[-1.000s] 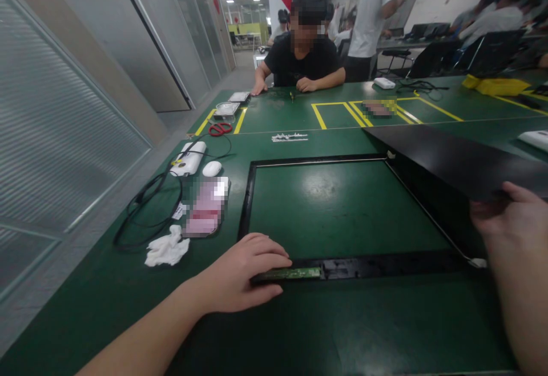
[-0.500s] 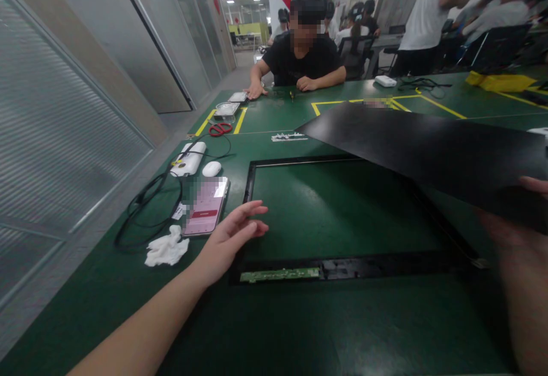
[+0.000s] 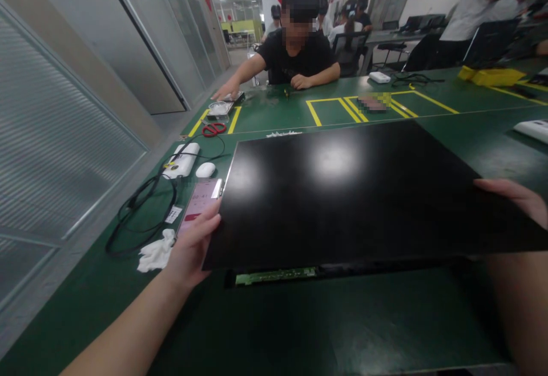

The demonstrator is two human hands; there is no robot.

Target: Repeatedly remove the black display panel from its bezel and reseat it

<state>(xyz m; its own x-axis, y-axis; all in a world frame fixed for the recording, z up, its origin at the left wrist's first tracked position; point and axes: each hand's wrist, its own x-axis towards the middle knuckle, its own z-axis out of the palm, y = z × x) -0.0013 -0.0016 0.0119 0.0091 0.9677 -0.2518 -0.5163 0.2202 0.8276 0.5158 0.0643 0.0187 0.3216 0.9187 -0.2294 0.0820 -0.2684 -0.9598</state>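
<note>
A large glossy black panel (image 3: 355, 205), like a display screen, is held nearly level above the table between my two hands. My left hand (image 3: 194, 242) grips its left edge, thumb on top and fingers underneath. At the right edge my right hand (image 3: 516, 193) holds it, thumb above and the other fingers hidden below. Beneath the panel lies a black frame, mostly covered, with a green circuit board strip (image 3: 274, 276) showing along its near side. A phone (image 3: 201, 199) lies partly behind my left hand.
Left of the panel are a white mouse (image 3: 206, 170), a white device (image 3: 182, 160), a black cable (image 3: 124, 210), crumpled tissue (image 3: 156, 251) and red-handled scissors (image 3: 214, 129). Across the green table (image 3: 342, 324) a person (image 3: 299, 51) reaches toward a boxy device (image 3: 220, 108). A white box (image 3: 535, 129) stands at right.
The panel has swung left and levelled out, now covering most of the frame. My left hand, empty before, has taken hold of its left edge. The person opposite has reached further left.
</note>
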